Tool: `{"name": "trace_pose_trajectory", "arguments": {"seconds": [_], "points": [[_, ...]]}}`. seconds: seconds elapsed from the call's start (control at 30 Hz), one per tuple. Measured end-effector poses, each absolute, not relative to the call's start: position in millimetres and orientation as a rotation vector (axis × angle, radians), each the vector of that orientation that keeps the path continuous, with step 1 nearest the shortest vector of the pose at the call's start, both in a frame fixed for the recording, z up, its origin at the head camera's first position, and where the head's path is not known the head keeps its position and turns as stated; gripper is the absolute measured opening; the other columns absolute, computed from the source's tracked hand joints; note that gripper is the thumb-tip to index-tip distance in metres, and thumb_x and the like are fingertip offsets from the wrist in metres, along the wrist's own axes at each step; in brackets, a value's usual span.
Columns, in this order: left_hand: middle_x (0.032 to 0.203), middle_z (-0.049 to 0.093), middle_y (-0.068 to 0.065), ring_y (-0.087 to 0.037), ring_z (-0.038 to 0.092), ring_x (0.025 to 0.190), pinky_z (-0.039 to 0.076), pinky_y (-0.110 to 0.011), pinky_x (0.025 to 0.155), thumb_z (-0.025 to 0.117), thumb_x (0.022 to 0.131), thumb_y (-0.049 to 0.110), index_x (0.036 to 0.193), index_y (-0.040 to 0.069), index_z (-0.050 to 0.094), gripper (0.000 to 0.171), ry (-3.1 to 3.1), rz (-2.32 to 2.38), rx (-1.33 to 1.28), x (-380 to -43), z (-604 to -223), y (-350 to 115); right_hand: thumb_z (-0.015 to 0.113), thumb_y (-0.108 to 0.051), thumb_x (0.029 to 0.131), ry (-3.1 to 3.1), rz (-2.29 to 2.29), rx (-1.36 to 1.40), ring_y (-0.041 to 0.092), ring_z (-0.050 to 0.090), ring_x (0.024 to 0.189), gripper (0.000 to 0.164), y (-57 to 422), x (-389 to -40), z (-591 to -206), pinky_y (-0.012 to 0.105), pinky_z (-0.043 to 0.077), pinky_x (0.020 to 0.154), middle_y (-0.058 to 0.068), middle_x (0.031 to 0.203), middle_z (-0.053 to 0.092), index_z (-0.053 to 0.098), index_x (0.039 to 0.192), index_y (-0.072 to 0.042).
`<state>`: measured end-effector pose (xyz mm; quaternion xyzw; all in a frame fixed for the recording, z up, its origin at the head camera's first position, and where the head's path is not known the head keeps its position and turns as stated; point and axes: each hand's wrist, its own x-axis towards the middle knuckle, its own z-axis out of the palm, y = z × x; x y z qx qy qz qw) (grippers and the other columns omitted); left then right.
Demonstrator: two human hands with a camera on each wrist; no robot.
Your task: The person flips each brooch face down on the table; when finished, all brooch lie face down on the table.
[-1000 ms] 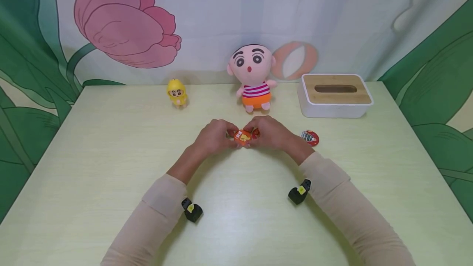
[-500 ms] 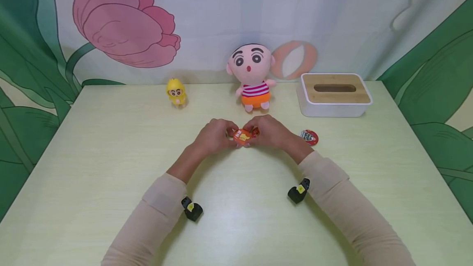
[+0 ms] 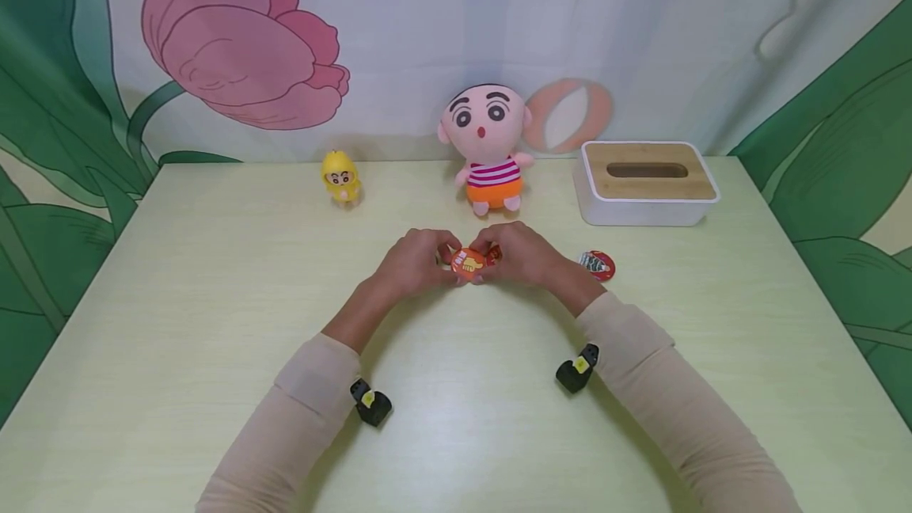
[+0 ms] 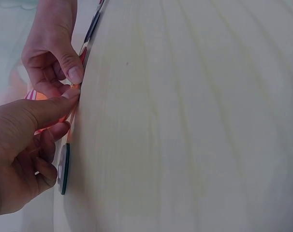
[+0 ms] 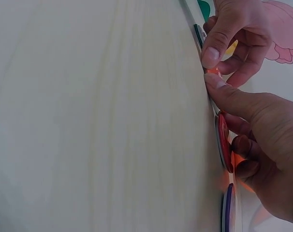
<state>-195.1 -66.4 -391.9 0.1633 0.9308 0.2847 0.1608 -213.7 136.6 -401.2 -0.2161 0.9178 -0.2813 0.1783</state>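
An orange round badge point(image 3: 468, 264) with a yellow hand print and white lettering is pinched between both hands at the middle of the table. My left hand point(image 3: 416, 266) grips its left edge, thumb on the near side. From the right, my right hand point(image 3: 518, 258) holds the opposite edge, the two thumbs almost meeting. Partly hidden by the right fingers is a red badge point(image 3: 493, 256), seen edge-on in the right wrist view. A dark-edged badge point(image 4: 64, 169) lies under the left fingers in the left wrist view.
Right of the right hand lies a red-and-white badge point(image 3: 597, 265). Along the table's point(image 3: 456, 418) back stand a small yellow-hooded figure point(image 3: 341, 179), a plush doll point(image 3: 488, 150) in orange shorts and a white tissue box point(image 3: 647, 184) with a wooden lid. A printed curtain point(image 3: 427, 46) hangs behind.
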Motion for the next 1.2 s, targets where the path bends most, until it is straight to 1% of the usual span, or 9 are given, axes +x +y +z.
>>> {"name": "trace_pose_trajectory", "arguments": {"seconds": [0.23, 0.53, 0.63, 0.83, 1.07, 1.2], "points": [[0.102, 0.071, -0.005, -0.021, 0.061, 0.093, 0.052, -0.030, 0.081, 0.084, 0.084, 0.023, 0.125, 0.011, 0.069, 0.045, 2.660, 0.814, 0.454, -194.3, -391.6, -66.2, 0.086, -0.021, 0.082, 2.599, -0.813, -0.645, 0.020, 0.060, 0.099, 0.038, 136.8, -211.9, -400.4, 0.032, 0.054, 0.091, 0.002, 0.106, 0.073, 0.071, 0.115, -0.011], [0.093, 0.069, -0.003, -0.019, 0.059, 0.087, 0.047, -0.029, 0.076, 0.086, 0.082, 0.020, 0.111, 0.012, 0.070, 0.034, 2.679, 0.872, 0.495, -194.3, -393.7, -69.7, 0.087, -0.021, 0.081, 2.619, -0.841, -0.688, 0.020, 0.059, 0.096, 0.037, 136.6, -211.1, -399.9, 0.030, 0.052, 0.085, 0.002, 0.105, 0.072, 0.069, 0.112, -0.012], [0.093, 0.070, -0.004, -0.020, 0.059, 0.086, 0.047, -0.030, 0.077, 0.086, 0.082, 0.018, 0.110, 0.011, 0.069, 0.034, 2.669, 0.886, 0.495, -194.3, -393.8, -70.3, 0.087, -0.022, 0.081, 2.618, -0.841, -0.698, 0.020, 0.059, 0.096, 0.038, 136.6, -210.3, -400.7, 0.030, 0.052, 0.086, 0.002, 0.105, 0.072, 0.069, 0.113, -0.012], [0.095, 0.075, -0.005, -0.020, 0.065, 0.087, 0.052, -0.033, 0.080, 0.086, 0.081, 0.017, 0.112, 0.008, 0.068, 0.036, 2.673, 0.892, 0.495, -194.6, -393.6, -70.7, 0.085, -0.021, 0.083, 2.613, -0.840, -0.692, 0.020, 0.060, 0.100, 0.039, 136.2, -209.7, -401.4, 0.031, 0.053, 0.090, 0.001, 0.108, 0.072, 0.069, 0.117, -0.014], [0.094, 0.074, -0.005, -0.020, 0.064, 0.086, 0.051, -0.032, 0.079, 0.086, 0.082, 0.017, 0.111, 0.008, 0.068, 0.036, 2.673, 0.888, 0.475, -194.7, -391.3, -70.1, 0.084, -0.018, 0.083, 2.614, -0.844, -0.677, 0.020, 0.060, 0.103, 0.039, 136.7, -209.7, -400.7, 0.035, 0.053, 0.095, 0.001, 0.108, 0.072, 0.068, 0.119, -0.015], [0.093, 0.074, -0.005, -0.019, 0.064, 0.086, 0.051, -0.032, 0.079, 0.086, 0.081, 0.017, 0.110, 0.009, 0.068, 0.035, 2.677, 0.884, 0.471, -195.0, -392.0, -69.8, 0.084, -0.017, 0.083, 2.617, -0.859, -0.681, 0.020, 0.060, 0.102, 0.038, 136.8, -209.2, -400.0, 0.035, 0.054, 0.094, 0.001, 0.106, 0.072, 0.069, 0.118, -0.014]]}}
